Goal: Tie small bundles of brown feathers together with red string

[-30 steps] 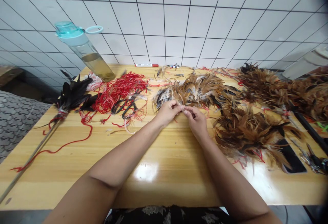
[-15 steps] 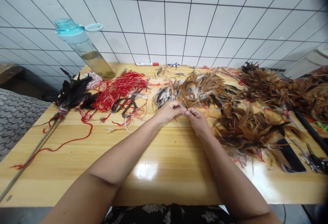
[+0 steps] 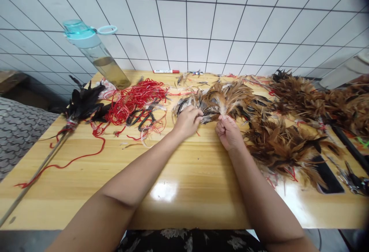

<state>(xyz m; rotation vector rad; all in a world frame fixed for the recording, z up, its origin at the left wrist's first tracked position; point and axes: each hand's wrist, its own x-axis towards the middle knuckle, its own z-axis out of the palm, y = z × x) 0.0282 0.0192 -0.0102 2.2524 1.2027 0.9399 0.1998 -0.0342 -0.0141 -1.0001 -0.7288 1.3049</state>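
Note:
My right hand (image 3: 229,132) is closed in a pinch around the quill ends of a small bunch of brown feathers (image 3: 225,104), which fans out upward from the fingers. To its left, my left hand (image 3: 188,122) lies at the near edge of a loose pile of grey and white feathers (image 3: 208,115). Its fingers are curled together at the pile; their tips are partly hidden, and I cannot make out what is in them. Right of my right hand rests a large tied bundle of brown feathers (image 3: 282,140).
Scissors (image 3: 141,119) lie beside tangled red string (image 3: 127,107). A water bottle (image 3: 98,55) stands at the back left, near a stick with black feathers (image 3: 83,100). A marker (image 3: 166,71) lies by the tiled wall. A phone (image 3: 328,177) sits at the right, partly under feathers.
My hands, which met fingertip to fingertip, have moved apart. The left went left and down to the grey feathers; the right moved slightly right, its brown bunch now plainly in view.

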